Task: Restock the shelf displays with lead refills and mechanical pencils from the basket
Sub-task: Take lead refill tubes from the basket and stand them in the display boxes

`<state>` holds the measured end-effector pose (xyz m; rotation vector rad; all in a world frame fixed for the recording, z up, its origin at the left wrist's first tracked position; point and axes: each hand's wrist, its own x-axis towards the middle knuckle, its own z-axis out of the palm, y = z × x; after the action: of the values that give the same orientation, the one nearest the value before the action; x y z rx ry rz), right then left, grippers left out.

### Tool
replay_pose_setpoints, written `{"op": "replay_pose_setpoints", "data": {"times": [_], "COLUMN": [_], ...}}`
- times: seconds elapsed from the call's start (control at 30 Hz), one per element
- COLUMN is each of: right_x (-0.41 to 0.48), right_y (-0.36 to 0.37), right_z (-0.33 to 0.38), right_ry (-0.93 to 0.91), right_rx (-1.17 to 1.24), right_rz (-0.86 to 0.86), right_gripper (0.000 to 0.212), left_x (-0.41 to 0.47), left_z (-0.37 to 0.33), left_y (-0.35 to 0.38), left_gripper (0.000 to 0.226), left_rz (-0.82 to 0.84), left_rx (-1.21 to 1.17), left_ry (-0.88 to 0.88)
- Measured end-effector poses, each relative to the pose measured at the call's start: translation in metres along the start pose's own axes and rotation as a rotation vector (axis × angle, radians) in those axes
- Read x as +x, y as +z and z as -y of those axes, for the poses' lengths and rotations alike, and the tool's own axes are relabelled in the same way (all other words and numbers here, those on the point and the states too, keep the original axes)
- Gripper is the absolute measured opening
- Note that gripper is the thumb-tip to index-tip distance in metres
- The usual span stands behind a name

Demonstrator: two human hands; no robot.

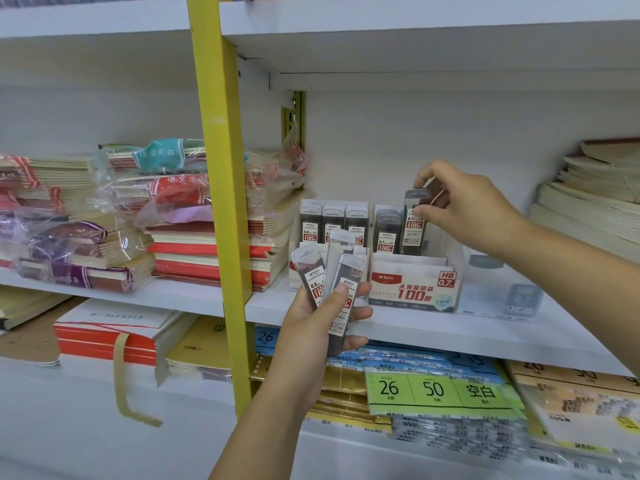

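Note:
My left hand point(322, 327) grips three lead refill cases point(341, 282) fanned upright in front of the shelf edge; one reads 0.5. My right hand point(460, 206) pinches the top of a 0.7 lead refill case point(414, 226) standing in the right display box point(415, 289), which is labelled HB 0.7 and 100. More 0.7 cases point(386, 233) stand beside it in that box. To its left, the other display box point(294, 271) holds rows of 0.5 refill cases point(332, 223), partly hidden by the cases in my left hand. No basket or mechanical pencils are visible.
A yellow shelf upright point(221, 188) rises left of the displays. Stacks of notebooks point(214, 251), some in plastic wrap, fill the left shelf. Paper stacks point(588, 209) sit at far right. Loose-leaf refill packs point(436, 389) lie on the shelf below. A clear display point(519, 299) stands right of the 0.7 box.

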<state>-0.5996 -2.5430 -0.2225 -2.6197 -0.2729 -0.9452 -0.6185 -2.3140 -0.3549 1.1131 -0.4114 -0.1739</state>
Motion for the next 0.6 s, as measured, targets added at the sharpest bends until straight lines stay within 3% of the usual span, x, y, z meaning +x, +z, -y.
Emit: {"op": "replay_pose_setpoints", "data": {"times": [0.23, 0.37, 0.5, 0.6], "right_x": [0.000, -0.006, -0.018, -0.038], "right_y": [0.008, 0.012, 0.007, 0.006], "right_z": [-0.002, -0.003, 0.008, 0.032], "right_ry": [0.049, 0.062, -0.011, 0.000], "right_rx": [-0.011, -0.162, -0.333, -0.029], "right_rz": [0.031, 0.143, 0.000, 0.002], "right_gripper": [0.027, 0.018, 0.016, 0.012], "left_x": [-0.002, -0.001, -0.002, -0.003], "left_z": [0.000, 0.000, -0.001, -0.002], "left_y": [0.001, 0.002, 0.004, 0.007], "left_gripper": [0.047, 0.032, 0.026, 0.026], "left_rz": [0.001, -0.011, -0.022, -0.013], "left_rx": [-0.059, -0.080, -0.070, -0.059], "left_ry": [-0.022, -0.031, -0.027, -0.024]}}
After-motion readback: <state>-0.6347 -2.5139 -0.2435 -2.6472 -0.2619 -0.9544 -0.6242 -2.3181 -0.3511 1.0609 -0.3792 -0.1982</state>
